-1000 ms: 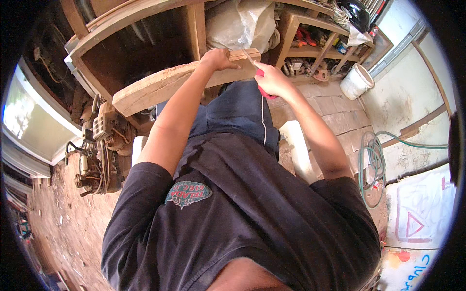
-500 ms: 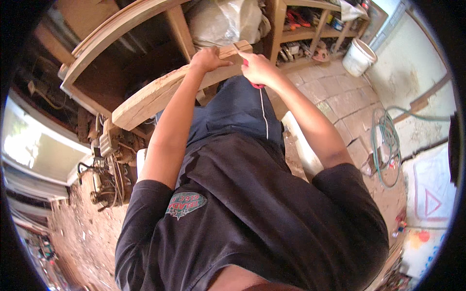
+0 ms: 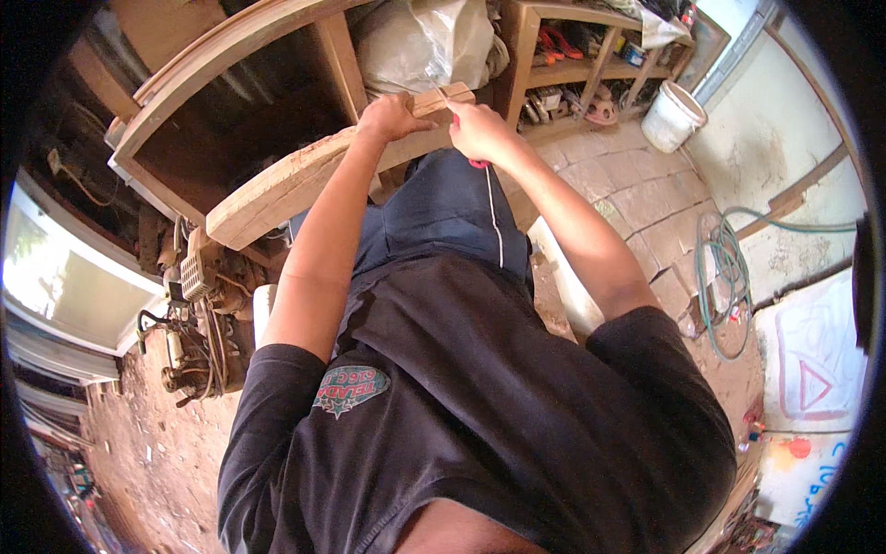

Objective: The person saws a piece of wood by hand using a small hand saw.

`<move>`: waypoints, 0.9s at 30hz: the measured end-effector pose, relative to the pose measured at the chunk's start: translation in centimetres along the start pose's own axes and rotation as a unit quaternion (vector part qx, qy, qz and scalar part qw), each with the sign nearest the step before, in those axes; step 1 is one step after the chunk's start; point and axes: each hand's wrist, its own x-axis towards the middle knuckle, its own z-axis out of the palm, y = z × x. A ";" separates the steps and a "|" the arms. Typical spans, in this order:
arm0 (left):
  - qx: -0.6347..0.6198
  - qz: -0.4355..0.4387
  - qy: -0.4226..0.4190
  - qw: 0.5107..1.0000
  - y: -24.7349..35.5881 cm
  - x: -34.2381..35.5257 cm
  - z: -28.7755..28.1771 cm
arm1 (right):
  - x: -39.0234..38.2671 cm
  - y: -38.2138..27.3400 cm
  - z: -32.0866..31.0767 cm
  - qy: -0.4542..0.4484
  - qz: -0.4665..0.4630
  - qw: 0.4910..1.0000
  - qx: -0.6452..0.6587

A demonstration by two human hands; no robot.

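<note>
A long, pale wooden board (image 3: 286, 185) lies slanting across the front of my legs in dark trousers (image 3: 415, 222). My left hand (image 3: 392, 117) grips its top edge right of the middle, fingers wrapped over it. My right hand (image 3: 480, 129) is closed on the red handle (image 3: 477, 162) of a saw, whose thin blade (image 3: 441, 92) crosses the board near its right end. The saw's teeth are too small to make out. I appear to be sitting on a white plastic chair (image 3: 563, 268).
An open wooden cabinet (image 3: 521, 55) holds tools and a wrapped pale bundle (image 3: 420, 42). A rusty machine (image 3: 194, 342) stands at the left, near a white-framed window (image 3: 65, 277). At the right are a white bucket (image 3: 674, 120), a coiled green hose (image 3: 715, 286) and painted panels (image 3: 803, 360).
The view has shifted a little. My right hand and saw have moved slightly along the cut, the blade now reaching further past the board's far edge. My left hand still holds the board.
</note>
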 end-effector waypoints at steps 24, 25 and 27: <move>0.012 -0.013 -0.020 1.000 0.9 -1.2 -1.0 | -2.0 0.6 -0.5 -0.010 0.020 0.999 -0.039; 0.008 -0.016 -0.007 1.000 1.0 -1.1 -0.9 | -1.3 1.3 -0.2 0.010 0.011 1.000 -0.022; 0.003 -0.015 0.000 1.000 0.5 -0.8 -0.7 | -0.2 1.7 0.0 0.022 -0.009 1.000 -0.003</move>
